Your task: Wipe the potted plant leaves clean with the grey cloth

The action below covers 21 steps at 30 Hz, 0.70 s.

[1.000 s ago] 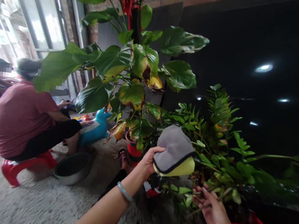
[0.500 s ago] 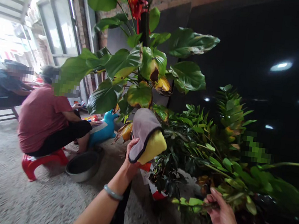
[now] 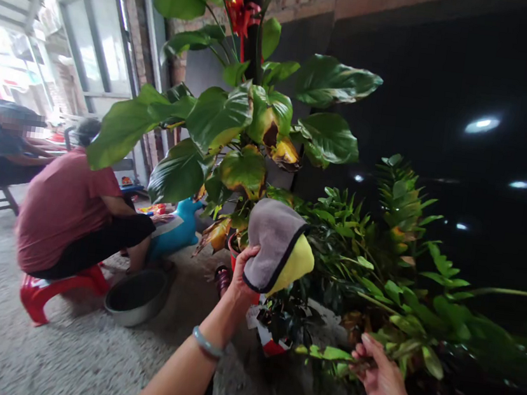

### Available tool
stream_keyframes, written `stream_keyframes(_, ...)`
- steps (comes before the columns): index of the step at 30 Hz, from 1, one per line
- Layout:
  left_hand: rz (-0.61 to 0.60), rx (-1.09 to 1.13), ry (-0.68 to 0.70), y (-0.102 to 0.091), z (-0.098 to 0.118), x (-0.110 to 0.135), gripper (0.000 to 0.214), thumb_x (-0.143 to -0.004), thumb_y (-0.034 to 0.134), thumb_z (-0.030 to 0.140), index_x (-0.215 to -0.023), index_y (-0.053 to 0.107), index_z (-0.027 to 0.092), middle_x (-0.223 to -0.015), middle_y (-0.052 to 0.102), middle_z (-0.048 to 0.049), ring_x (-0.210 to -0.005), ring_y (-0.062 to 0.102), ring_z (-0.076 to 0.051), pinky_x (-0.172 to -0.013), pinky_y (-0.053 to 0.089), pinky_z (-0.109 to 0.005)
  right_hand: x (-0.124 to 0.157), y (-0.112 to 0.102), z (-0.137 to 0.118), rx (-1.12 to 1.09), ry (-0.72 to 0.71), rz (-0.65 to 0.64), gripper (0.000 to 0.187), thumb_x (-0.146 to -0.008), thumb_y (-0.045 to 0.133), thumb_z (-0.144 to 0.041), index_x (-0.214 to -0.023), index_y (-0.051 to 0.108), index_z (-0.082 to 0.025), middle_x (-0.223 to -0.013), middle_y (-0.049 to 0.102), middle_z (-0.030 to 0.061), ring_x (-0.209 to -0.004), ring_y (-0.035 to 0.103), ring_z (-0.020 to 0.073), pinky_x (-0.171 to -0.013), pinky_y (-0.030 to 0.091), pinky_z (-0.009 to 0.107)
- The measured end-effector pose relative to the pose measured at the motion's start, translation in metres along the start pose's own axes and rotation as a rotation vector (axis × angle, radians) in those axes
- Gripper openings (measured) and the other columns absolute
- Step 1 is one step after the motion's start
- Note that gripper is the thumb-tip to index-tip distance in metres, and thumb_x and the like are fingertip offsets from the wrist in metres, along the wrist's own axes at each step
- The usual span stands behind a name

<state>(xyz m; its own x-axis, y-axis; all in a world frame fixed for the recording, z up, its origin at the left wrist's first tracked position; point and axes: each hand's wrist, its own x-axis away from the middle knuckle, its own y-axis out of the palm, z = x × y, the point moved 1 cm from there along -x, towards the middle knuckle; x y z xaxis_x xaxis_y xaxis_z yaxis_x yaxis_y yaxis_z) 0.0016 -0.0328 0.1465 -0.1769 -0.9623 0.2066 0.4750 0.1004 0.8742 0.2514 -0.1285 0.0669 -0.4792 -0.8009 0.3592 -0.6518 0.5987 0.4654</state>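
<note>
My left hand (image 3: 245, 273) is closed on a folded cloth (image 3: 273, 240), grey on one face and yellow on the other, with a dark edging. The cloth is held up in front of the leafy potted plants. My right hand (image 3: 379, 372), lower right, pinches a thin leafy stem (image 3: 333, 353) whose green leaves point left. Behind that hand spreads a low bushy plant (image 3: 404, 304) with many small leaves, some of them yellowed. Above the cloth stands a tall plant with broad leaves (image 3: 220, 115), several browned at the edges.
At left a person in a red shirt (image 3: 64, 211) sits on a red stool (image 3: 35, 297), beside a grey basin (image 3: 135, 300) and a blue toy animal (image 3: 177, 228). Another person (image 3: 1, 146) sits farther back. A dark glossy panel (image 3: 448, 105) stands behind the plants.
My left hand and the cloth have moved slightly right and down. My right hand, still pinching the stem, appears a little farther left. The whole view has shifted slightly.
</note>
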Motion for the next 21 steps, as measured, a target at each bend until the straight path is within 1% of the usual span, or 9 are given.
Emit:
stream_keyframes(3, 0.105, -0.040, -0.105, 0.001, -0.030, -0.001, 0.013, -0.066, 0.057, 0.019, -0.074, 0.066, 0.017, -0.059, 0.071, -0.0031, -0.067, 0.071, -0.024, -0.075, 0.055, -0.037, 0.001, 0.004, 0.000, -0.016, -0.018, 0.007, 0.046, -0.025, 0.088, -0.031, -0.062, 0.063, -0.020, -0.049, 0.059, -0.0054, -0.044, 0.054, 0.0126, -0.038, 0.042, 0.022)
stream_keyframes(6, 0.177, -0.137, -0.419, -0.016, -0.071, 0.014, 0.025, -0.062, 0.054, 0.016, -0.083, 0.068, 0.014, -0.062, 0.073, -0.0080, -0.077, 0.072, -0.030, -0.076, 0.055, -0.042, 0.000, 0.003, 0.001, -0.026, -0.013, 0.025, 0.044, -0.026, 0.087, -0.028, -0.063, 0.064, -0.021, -0.050, 0.059, -0.0061, -0.044, 0.053, 0.0118, -0.038, 0.042, 0.021)
stream_keyframes(9, 0.036, -0.198, -0.640, -0.025, -0.083, 0.029, 0.042, -0.051, 0.054, 0.010, -0.091, 0.069, 0.007, -0.069, 0.075, -0.0111, -0.082, 0.072, -0.031, -0.079, 0.053, -0.041, 0.001, 0.000, 0.000, -0.023, 0.010, 0.010, 0.041, -0.026, 0.088, -0.029, -0.059, 0.064, -0.021, -0.048, 0.058, -0.0059, -0.044, 0.052, 0.0114, -0.038, 0.041, 0.021)
stream_keyframes(10, -0.044, -0.194, -0.647, -0.023, -0.078, 0.031, 0.046, -0.050, 0.054, 0.010, -0.093, 0.069, 0.006, -0.072, 0.075, -0.0113, -0.083, 0.072, -0.031, -0.081, 0.053, -0.040, 0.002, -0.002, -0.001, -0.016, 0.019, -0.006, 0.041, -0.027, 0.088, -0.030, -0.058, 0.063, -0.021, -0.048, 0.058, -0.0057, -0.043, 0.052, 0.0115, -0.038, 0.041, 0.021)
stream_keyframes(12, -0.171, -0.148, -0.569, -0.011, -0.063, 0.029, 0.049, -0.048, 0.055, 0.010, -0.095, 0.070, 0.007, -0.075, 0.076, -0.0100, -0.085, 0.072, -0.030, -0.085, 0.051, -0.039, 0.002, -0.004, -0.003, -0.001, 0.021, -0.028, 0.042, -0.027, 0.088, -0.033, -0.057, 0.063, -0.020, -0.047, 0.057, -0.0052, -0.042, 0.052, 0.0119, -0.037, 0.042, 0.022)
stream_keyframes(14, -0.212, -0.090, -0.451, 0.002, -0.048, 0.020, 0.049, -0.049, 0.054, 0.012, -0.096, 0.070, 0.009, -0.076, 0.076, -0.0083, -0.086, 0.071, -0.030, -0.087, 0.050, -0.039, 0.002, -0.005, -0.004, 0.000, -0.001, -0.030, 0.044, -0.027, 0.089, -0.034, -0.059, 0.063, -0.020, -0.048, 0.058, -0.0050, -0.043, 0.053, 0.0125, -0.038, 0.043, 0.023)
stream_keyframes(16, -0.171, -0.067, -0.380, 0.008, -0.044, 0.011, 0.048, -0.052, 0.054, 0.014, -0.098, 0.069, 0.009, -0.075, 0.076, -0.0082, -0.083, 0.072, -0.030, -0.087, 0.050, -0.041, 0.001, -0.005, -0.003, -0.013, -0.036, -0.019, 0.046, -0.026, 0.089, -0.034, -0.062, 0.064, -0.020, -0.049, 0.060, -0.0044, -0.044, 0.055, 0.0141, -0.039, 0.044, 0.025)
stream_keyframes(18, -0.071, -0.104, -0.370, 0.002, -0.054, 0.005, 0.046, -0.056, 0.055, 0.016, -0.100, 0.067, 0.008, -0.072, 0.076, -0.0086, -0.078, 0.072, -0.029, -0.084, 0.051, -0.042, -0.001, -0.004, -0.001, -0.013, -0.051, -0.021, 0.047, -0.027, 0.088, -0.034, -0.064, 0.064, -0.020, -0.051, 0.062, -0.0029, -0.047, 0.058, 0.0170, -0.041, 0.045, 0.027)
stream_keyframes(21, 0.063, -0.239, -0.511, -0.022, -0.078, 0.007, 0.046, -0.056, 0.056, 0.014, -0.100, 0.066, 0.006, -0.067, 0.075, -0.0094, -0.069, 0.071, -0.028, -0.077, 0.053, -0.040, -0.003, -0.003, 0.001, 0.004, -0.021, -0.031, 0.044, -0.030, 0.087, -0.035, -0.065, 0.065, -0.020, -0.054, 0.065, -0.0007, -0.053, 0.062, 0.0198, -0.045, 0.047, 0.028)
